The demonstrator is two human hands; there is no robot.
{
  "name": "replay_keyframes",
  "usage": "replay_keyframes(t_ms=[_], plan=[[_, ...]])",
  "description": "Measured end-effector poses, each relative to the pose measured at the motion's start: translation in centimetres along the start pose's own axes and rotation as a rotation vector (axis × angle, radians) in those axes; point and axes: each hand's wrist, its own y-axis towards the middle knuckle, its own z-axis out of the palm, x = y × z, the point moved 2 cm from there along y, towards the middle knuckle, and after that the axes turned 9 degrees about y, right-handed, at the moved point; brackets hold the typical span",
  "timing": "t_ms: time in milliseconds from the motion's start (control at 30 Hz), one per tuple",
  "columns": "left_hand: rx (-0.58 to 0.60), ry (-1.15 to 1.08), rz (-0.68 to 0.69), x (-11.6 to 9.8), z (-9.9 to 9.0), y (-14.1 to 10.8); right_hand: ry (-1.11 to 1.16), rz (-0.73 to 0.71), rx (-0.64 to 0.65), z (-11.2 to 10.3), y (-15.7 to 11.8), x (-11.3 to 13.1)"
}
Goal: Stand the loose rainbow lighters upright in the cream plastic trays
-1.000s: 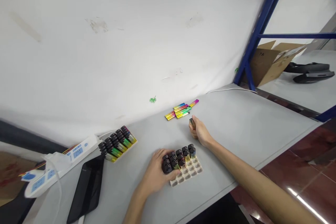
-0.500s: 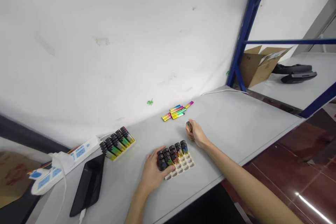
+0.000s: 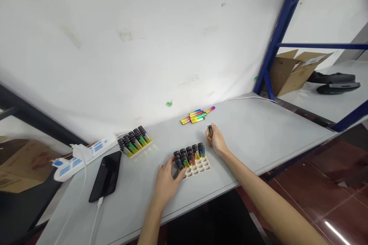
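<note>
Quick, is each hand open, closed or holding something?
Left hand: cupped around the tray's left end; can't tell whether gripping.
Right hand: closed, holding a lighter.

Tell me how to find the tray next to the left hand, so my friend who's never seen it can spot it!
Start at the grey table and find its near edge in the middle. Close to that edge, beside the person's left hand, is a white tray of black-topped lighters. Unlike the other tray, near the power strip, it shows bare holes at the front.
</note>
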Motion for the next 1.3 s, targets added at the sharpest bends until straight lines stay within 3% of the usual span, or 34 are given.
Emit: replay_keyframes(t_ms=[133,267,367,433,500,700,867,1067,1300], plan=[[-0.015,-0.014,-0.008,-0.1,-0.1,0.0,-0.134,-0.124,-0.079,-0.2,-1.4,0.2],[-0.033,-0.043,0.004,-0.3,-0.2,-0.2,-0.353,-0.230,-0.105,-1.3,-4.7,0.6],[-0.077,-0.097,-0.003,-0.2,-0.3,-1.6,-0.399,-0.270,-0.188,-2.7,-8.2,0.9],[-0.121,-0.154,-0.052,0.1,-0.5,-3.1,-0.367,-0.260,-0.295,-3.7,-10.3,1.1],[-0.124,-0.161,-0.113,0.4,-0.8,-4.6,-0.366,-0.256,-0.318,-4.4,-11.9,1.2],[-0.114,-0.098,-0.080,0.2,-1.3,-6.7,-0.307,-0.196,-0.121,-3.6,-12.7,1.6],[-0.162,-0.071,-0.047,0.3,-0.9,-7.9,-0.319,-0.285,-0.055,-1.3,-12.6,1.4],[-0.102,-0.143,-0.144,1.6,-1.3,-9.6,-0.563,-0.428,0.065,1.5,-12.7,1.4],[-0.065,-0.320,-0.246,3.9,-1.8,-11.6,-0.741,-0.475,0.101,2.1,-12.5,0.7]])
